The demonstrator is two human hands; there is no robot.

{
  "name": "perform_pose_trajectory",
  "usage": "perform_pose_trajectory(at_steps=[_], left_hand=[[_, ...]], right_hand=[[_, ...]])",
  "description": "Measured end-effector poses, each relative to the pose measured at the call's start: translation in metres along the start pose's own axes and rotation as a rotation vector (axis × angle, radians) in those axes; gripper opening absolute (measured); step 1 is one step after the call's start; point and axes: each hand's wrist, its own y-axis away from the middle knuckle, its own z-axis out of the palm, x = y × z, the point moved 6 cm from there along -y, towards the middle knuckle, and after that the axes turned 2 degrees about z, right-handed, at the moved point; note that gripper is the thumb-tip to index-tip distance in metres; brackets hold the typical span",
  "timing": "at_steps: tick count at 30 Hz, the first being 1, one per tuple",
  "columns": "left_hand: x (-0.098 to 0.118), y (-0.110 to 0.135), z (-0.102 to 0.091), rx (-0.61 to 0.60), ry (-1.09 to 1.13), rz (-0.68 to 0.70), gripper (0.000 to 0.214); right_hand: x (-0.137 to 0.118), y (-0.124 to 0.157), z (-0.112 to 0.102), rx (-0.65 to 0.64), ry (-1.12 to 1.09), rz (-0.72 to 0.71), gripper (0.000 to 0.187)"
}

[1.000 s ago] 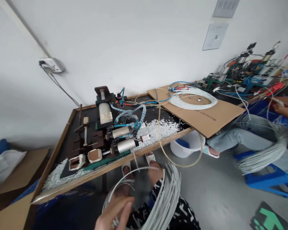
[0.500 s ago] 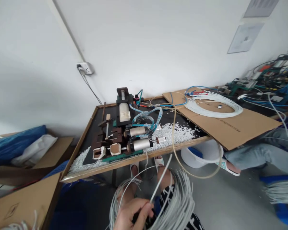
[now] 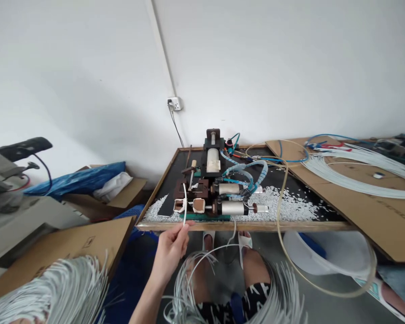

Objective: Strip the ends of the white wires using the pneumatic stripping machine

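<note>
Head view: I look down at a bench (image 3: 243, 226) edge.
Left hand (image 3: 170, 245): my fingers pinch a white wire (image 3: 184, 204), its tip up at the small machine (image 3: 212, 189).
Right hand: out of sight.
Lap: wire coil (image 3: 266, 301).
Bench top: white scraps (image 3: 290, 208).

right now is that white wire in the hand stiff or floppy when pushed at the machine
The white wire stands nearly straight above the left hand, so short lengths probably hold shape. The wire bundle on the lap curves in loops, so long lengths likely flex. It seems light.
</note>
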Motion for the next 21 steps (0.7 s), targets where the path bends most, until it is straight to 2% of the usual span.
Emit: perform_pose_trajectory(at_steps=[3,5,9,13,16,18,21], left_hand=[[-0.023,-0.004,0.002,-0.073,-0.133,-0.031,0.05],[-0.032,-0.003,0.003,-0.104,-0.154,-0.044,0.05],[-0.034,-0.003,0.002,-0.112,-0.128,-0.075,0.05],[-0.031,-0.005,-0.004,-0.028,-0.04,-0.114,0.05],[-0.033,-0.004,-0.005,-0.006,0.007,-0.138,0.051],[-0.033,-0.004,-0.005,-0.004,0.024,-0.146,0.05],[-0.032,-0.006,-0.007,0.002,0.027,-0.146,0.049]], right_hand=[[0.0,-0.027,-0.042,0.094,0.029,-0.017,0.03],[0.003,-0.035,-0.057,0.118,0.048,-0.021,0.028],[0.011,-0.036,-0.064,0.116,0.077,-0.028,0.025],[0.017,-0.038,-0.065,0.106,0.126,-0.015,0.025],[0.019,-0.045,-0.068,0.103,0.171,0.012,0.015],[0.02,-0.049,-0.075,0.115,0.187,0.03,0.007],[0.018,-0.047,-0.089,0.128,0.179,0.058,0.01]])
